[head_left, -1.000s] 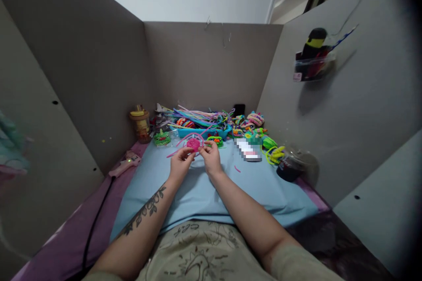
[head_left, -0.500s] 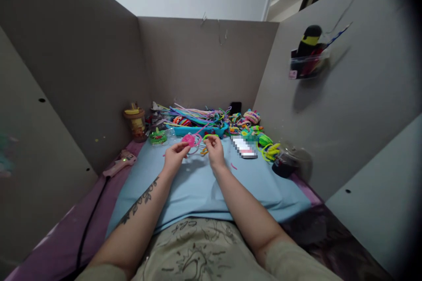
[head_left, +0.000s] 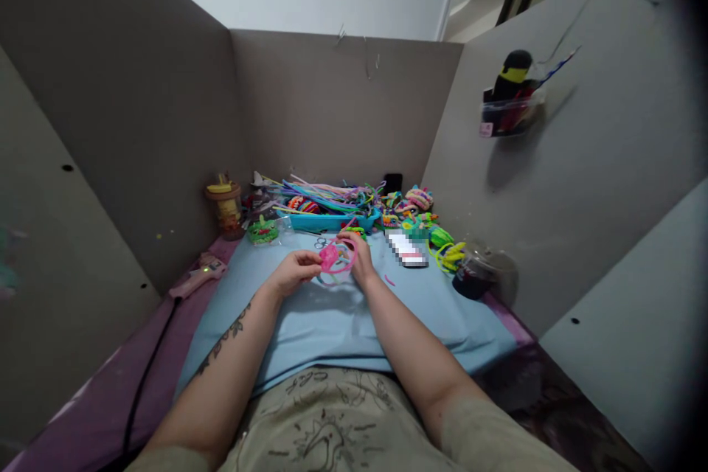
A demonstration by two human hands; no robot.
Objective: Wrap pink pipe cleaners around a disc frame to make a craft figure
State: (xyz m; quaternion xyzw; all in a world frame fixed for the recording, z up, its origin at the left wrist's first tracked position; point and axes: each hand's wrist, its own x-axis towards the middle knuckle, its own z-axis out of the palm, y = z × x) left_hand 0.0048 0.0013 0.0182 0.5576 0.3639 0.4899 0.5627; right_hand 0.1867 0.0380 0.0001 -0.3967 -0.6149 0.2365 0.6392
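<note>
My left hand [head_left: 297, 271] pinches a small pink bundle of bent pipe cleaners [head_left: 329, 258] between thumb and fingers. From that bundle a wide pink loop curves to the right. My right hand [head_left: 357, 254] has its fingers closed at the loop's far side, gripping the pink strand. Both hands are held over the light blue cloth [head_left: 310, 317]. A pair of scissors [head_left: 321, 242] lies just behind the bundle, its handles showing. Other small coloured pieces under the loop are too small to make out.
A blue tray [head_left: 310, 222] heaped with pipe cleaners stands at the back. To its left are a green figure [head_left: 263, 231] and a lidded cup [head_left: 226, 206]. A phone [head_left: 406, 247] and a dark jar [head_left: 473, 276] sit right. A pink glue gun [head_left: 199, 276] lies left.
The pink bundle has moved slightly right and lower, and its strand now forms a wide loop between my hands. My right hand has turned, and the scissors' handles now show.
</note>
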